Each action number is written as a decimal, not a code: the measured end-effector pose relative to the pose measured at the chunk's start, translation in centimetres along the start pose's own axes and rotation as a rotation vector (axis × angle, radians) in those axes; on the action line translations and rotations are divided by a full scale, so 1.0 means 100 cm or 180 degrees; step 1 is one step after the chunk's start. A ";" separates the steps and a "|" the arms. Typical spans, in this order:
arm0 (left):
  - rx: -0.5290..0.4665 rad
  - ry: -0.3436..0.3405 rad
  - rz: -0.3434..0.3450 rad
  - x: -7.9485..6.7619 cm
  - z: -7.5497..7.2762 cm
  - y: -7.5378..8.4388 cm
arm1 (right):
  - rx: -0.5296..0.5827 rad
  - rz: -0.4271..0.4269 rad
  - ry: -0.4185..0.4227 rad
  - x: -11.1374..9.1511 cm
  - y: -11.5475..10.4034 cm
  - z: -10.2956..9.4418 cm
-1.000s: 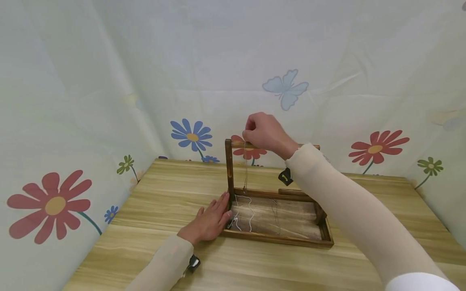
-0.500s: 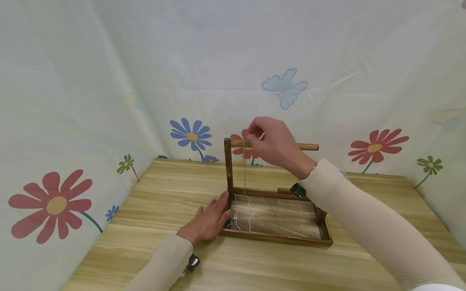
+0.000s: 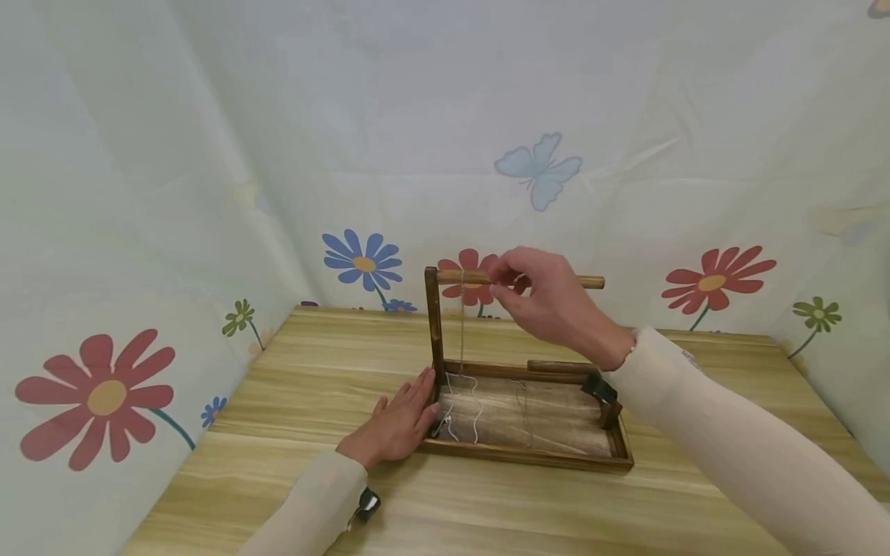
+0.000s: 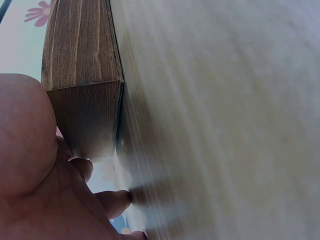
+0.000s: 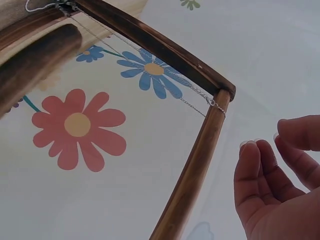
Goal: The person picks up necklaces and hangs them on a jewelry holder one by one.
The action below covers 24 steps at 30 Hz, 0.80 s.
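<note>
A thin chain necklace [image 3: 462, 328] hangs looped over the upper rod [image 3: 591, 283] of a dark wooden jewelry stand, near its left post [image 3: 434, 324]. In the right wrist view its clasp [image 5: 212, 103] lies close to the rod's end. My right hand [image 3: 552, 301] is beside the rod, fingers loosely bent and thumb apart, nothing between them. My left hand [image 3: 392, 425] rests on the table with straight fingers against the stand's left end. In the left wrist view, a wooden corner [image 4: 85, 100] of the base stands beside that hand.
The stand's tray base [image 3: 521, 458] holds a wavy silver chain [image 3: 477, 409] at the left and another thin chain [image 3: 524, 409] in the middle. A shorter, lower rod [image 3: 556, 366] runs along the back. A flowered cloth [image 3: 389, 154] hangs behind the wood-grain table [image 3: 299, 386].
My right hand has let go of the necklace and moved right and down, its fingers opening. The necklace stays hanging on the rod. My left hand keeps its place.
</note>
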<state>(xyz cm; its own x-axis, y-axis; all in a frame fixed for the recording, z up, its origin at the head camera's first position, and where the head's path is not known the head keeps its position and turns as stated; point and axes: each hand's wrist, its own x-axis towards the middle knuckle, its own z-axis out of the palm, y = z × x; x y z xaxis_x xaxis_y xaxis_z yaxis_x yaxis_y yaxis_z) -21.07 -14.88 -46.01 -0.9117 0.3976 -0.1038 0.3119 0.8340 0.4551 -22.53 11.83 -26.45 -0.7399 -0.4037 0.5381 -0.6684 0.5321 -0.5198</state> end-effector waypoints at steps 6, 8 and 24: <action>0.0012 -0.0003 -0.0012 0.000 0.002 0.000 | 0.0109 -0.0043 0.0005 -0.014 0.003 0.000; 0.0027 -0.0008 -0.0015 0.000 0.003 0.000 | 0.0124 -0.0020 -0.0013 -0.019 0.003 0.001; 0.0029 -0.0036 -0.0011 -0.002 0.000 0.003 | 0.0332 0.0052 -0.0106 -0.063 0.012 0.017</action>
<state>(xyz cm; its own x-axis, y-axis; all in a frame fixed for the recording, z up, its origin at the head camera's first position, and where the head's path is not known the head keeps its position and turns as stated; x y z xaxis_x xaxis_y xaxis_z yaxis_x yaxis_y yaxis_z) -20.83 -14.74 -45.85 -0.9097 0.3990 -0.1154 0.3112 0.8388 0.4467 -18.81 13.74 -31.55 -0.7518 -0.4210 0.5075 -0.6592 0.4591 -0.5955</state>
